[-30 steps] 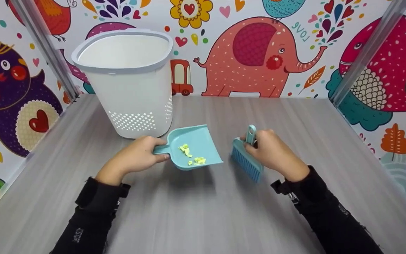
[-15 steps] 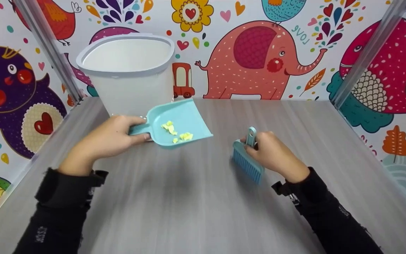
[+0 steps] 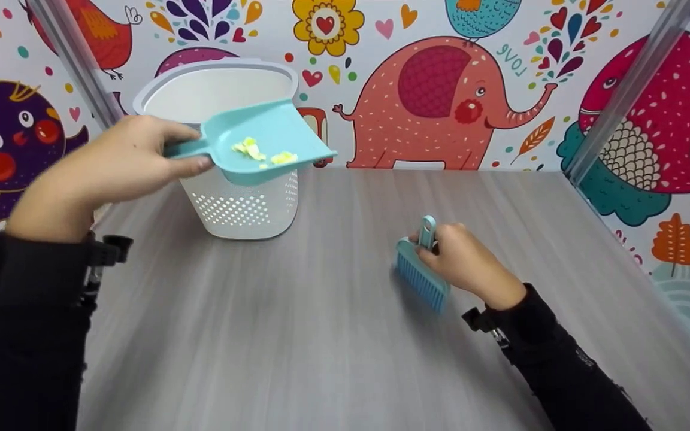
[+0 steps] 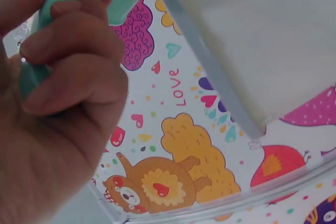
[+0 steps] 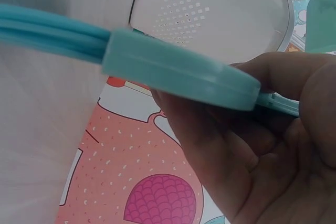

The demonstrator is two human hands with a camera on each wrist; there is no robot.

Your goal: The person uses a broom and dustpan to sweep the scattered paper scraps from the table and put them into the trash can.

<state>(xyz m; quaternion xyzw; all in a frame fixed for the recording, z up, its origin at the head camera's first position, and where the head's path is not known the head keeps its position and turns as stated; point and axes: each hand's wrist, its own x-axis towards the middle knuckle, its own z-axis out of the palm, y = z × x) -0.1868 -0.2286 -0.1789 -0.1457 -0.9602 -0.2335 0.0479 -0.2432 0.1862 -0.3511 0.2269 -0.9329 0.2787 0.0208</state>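
Observation:
My left hand (image 3: 123, 157) grips the handle of a light-blue dustpan (image 3: 261, 129), raised in front of the upper part of a white bin (image 3: 231, 209). Several yellow-green scraps (image 3: 249, 148) lie in the pan. In the left wrist view the fingers (image 4: 79, 77) curl round the dustpan handle, with the bin's grey rim (image 4: 210, 61) to the right. Low over the table, my right hand (image 3: 465, 260) holds a blue hand brush (image 3: 420, 272), bristles downward. The right wrist view shows the brush head (image 5: 178, 72) close up, with fingers round it and part of its handle hidden.
The grey wood-look table (image 3: 333, 335) spreads between the arms. Behind it stands a wall (image 3: 435, 102) printed with cartoon animals. A metal post (image 3: 626, 90) rises at the right corner, and another post (image 3: 72, 60) at the left. The bin stands at the back left.
My left hand has lifted the dustpan with its scraps up and to the left, from near the table to in front of the bin. The right hand and brush have stayed nearly still.

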